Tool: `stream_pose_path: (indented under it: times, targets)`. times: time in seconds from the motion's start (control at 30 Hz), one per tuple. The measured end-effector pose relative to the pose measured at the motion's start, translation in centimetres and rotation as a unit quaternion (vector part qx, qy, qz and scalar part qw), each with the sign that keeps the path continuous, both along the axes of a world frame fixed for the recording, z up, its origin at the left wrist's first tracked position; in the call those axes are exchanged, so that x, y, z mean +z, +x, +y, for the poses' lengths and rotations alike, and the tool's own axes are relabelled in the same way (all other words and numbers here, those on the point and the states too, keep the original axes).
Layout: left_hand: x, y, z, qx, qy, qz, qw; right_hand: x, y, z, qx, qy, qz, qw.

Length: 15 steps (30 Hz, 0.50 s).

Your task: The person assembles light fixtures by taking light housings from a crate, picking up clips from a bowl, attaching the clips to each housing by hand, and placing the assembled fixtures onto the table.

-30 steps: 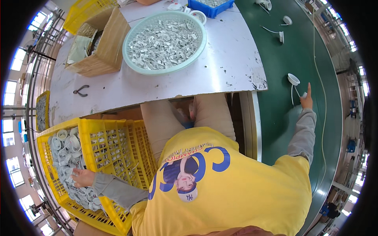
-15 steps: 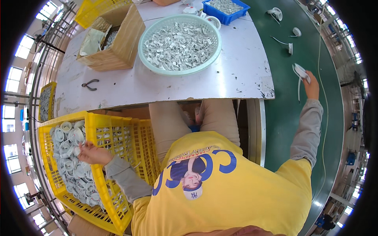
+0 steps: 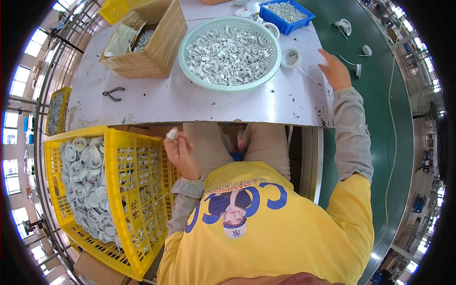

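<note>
My left hand point(image 3: 181, 154) is raised over my left thigh, fingers closed on a small white piece point(image 3: 172, 134) too small to name. At the right end of the table my right hand point(image 3: 335, 70) is open, its fingers stretched toward the left. A round white lamp fitting point(image 3: 290, 58) lies on the tabletop just left of that hand, its white cable trailing toward the table edge. Beside the fitting stands a pale green basket point(image 3: 189, 76) heaped with small white clips or connectors.
A yellow crate point(image 3: 114, 190) full of round white fittings stands at my left. On the table point(image 3: 213, 107) are a cardboard box point(image 3: 142, 64), pliers point(image 3: 113, 94) and a blue tray point(image 3: 288, 27). Several fittings, one a corded fitting point(image 3: 358, 71), lie on the green belt point(image 3: 365, 118).
My right hand has brought a round fitting from the green belt onto the table and let go of it. My left hand has moved from the yellow crate to above my thigh.
</note>
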<state>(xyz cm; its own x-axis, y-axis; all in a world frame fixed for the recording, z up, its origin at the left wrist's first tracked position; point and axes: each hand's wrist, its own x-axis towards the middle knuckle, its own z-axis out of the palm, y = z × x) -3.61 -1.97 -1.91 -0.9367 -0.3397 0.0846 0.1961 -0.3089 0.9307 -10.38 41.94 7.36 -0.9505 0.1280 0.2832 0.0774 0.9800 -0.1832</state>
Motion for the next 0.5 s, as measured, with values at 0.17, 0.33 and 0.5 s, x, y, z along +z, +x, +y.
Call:
stream_pose_path:
  times: [0.17,0.33,0.5]
  targets:
    - [-0.2,0.1,2.1,-0.109,-0.005,0.008,0.994,2.8,3.6,-2.2,0.065,-0.234,0.088,0.966]
    - [-0.1,-0.4,3.3,-0.174,-0.006,0.026,0.984,2.9,8.5,-7.8,0.131,-0.572,0.041,0.808]
    - [0.9,-0.6,4.3,-0.196,0.018,0.02,0.98,-0.2,9.1,-12.0,0.219,-0.74,-0.071,0.633]
